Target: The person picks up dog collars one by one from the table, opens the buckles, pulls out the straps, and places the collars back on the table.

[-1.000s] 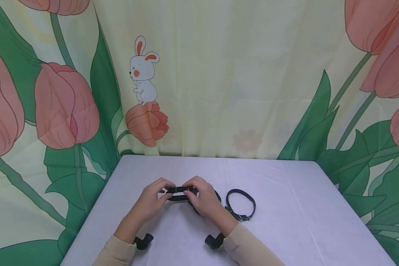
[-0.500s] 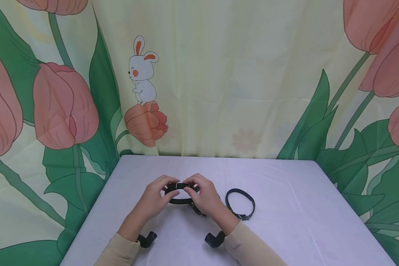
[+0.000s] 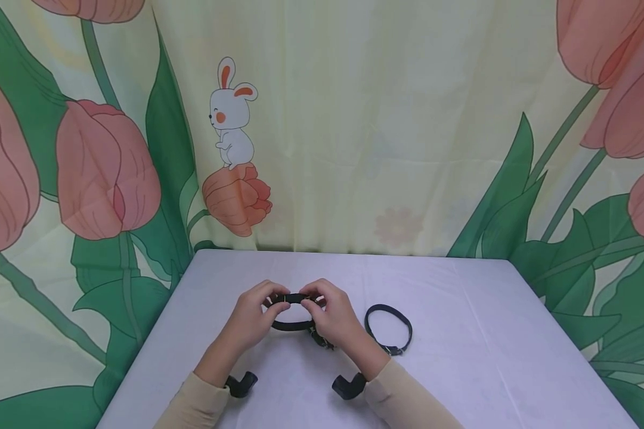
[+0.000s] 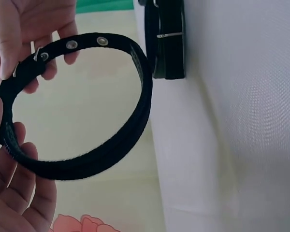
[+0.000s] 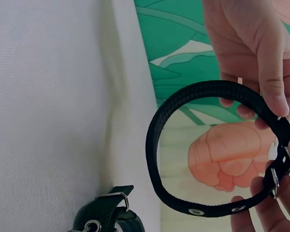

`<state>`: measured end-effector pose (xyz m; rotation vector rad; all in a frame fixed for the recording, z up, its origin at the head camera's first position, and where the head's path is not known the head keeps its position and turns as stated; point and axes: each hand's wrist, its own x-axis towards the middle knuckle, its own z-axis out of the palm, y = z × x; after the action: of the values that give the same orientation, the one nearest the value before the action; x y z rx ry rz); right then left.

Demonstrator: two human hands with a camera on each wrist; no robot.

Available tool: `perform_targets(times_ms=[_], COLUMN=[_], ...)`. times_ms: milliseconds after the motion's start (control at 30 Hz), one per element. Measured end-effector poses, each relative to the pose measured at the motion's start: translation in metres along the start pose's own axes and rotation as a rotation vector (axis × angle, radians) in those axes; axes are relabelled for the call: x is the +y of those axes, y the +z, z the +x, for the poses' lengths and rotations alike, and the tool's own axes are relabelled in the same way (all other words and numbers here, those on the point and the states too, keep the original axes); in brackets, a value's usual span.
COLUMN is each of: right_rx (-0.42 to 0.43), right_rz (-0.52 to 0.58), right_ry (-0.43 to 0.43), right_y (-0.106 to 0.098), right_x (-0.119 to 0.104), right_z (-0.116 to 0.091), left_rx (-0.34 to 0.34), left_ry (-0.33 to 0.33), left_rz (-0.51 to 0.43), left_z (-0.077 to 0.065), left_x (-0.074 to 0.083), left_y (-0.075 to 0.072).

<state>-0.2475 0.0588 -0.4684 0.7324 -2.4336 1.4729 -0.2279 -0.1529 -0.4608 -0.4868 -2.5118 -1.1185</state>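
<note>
A: State the condition of the grip.

B: Both hands are engaged on one part. The left hand [image 3: 249,316] pinches the black strap loop [image 4: 87,166] between thumb and fingers. The right hand [image 3: 335,313] grips the same loop beside the buckle [image 5: 275,182].

A: Specify the position and form of the loop.

B: It is raised over the table [image 3: 434,381], directly in front of the person. The strap forms a continuous ring. Metal-rimmed eyelets [image 4: 102,41] are spaced along the section next to the buckle.

A: Which parts lie nearest?

B: A second buckled strap [image 3: 320,339] rests on the table, just below the right hand, which partly covers it in the head view. Further to the right, apart from both hands, a thin strap ring [image 3: 389,308] lies flat with its metal fittings toward the person.

A: List the surroundings.

B: Each wrist carries a black fitting [image 3: 349,387], next to a beige sleeve [image 3: 408,393]. A white cloth covers the table. Behind it hangs a pale curtain [image 3: 354,149] printed with pink tulips [image 3: 107,173] and a white rabbit [image 3: 233,143].
</note>
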Motion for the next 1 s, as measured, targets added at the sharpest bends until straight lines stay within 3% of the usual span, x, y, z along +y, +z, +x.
perform_targets(times_ms=[300, 600, 1000], right_rx=[-0.021, -0.020, -0.013], right_rz=[-0.028, -0.005, 0.162], right_ry=[0.000, 0.072, 0.216], right_y=[-0.0017, -0.0051, -0.0070], right_x=[-0.0027, -0.0084, -0.0088], right_z=[0.0010, 0.0019, 0.0015], left_rx=[0.029, 0.016, 0.038], left_ry=[0.057, 0.004, -0.037], left_rz=[-0.020, -0.036, -0.048], left_z=[0.0021, 0.0015, 0.0019], left_x=[0.0016, 0.0029, 0.0063], left_y=[0.0038, 0.0091, 0.0080])
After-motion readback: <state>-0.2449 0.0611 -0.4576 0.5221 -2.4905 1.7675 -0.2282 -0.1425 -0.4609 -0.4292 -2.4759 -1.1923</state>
